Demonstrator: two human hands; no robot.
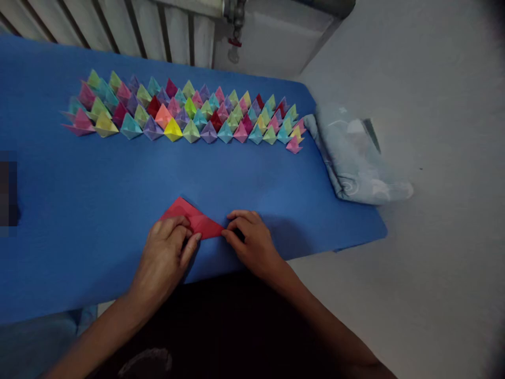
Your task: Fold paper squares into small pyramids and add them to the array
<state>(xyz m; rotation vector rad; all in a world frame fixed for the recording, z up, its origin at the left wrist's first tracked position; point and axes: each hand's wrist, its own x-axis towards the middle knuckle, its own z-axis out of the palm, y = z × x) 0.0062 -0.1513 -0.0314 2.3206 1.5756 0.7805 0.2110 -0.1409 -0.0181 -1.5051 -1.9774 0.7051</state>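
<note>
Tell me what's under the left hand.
Under the left hand I can see the red paper, its top and right side showing, and the blue table. The paper's lower left part is covered, so any folds there can't be seen.

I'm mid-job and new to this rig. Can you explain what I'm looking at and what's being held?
There is no machine here: these are a person's two bare hands, seen from one camera worn on the head, looking forward and down. The left hand rests on a red folded sheet of paper, while the right hand's thumb and finger close on its pointed end. The sheet is over a flat blue surface. Beyond it stand rows of small, pointed, multicoloured folded-paper shapes. A folded grey-blue patterned cloth lies to the right, and a pale ribbed radiator is behind.
</note>
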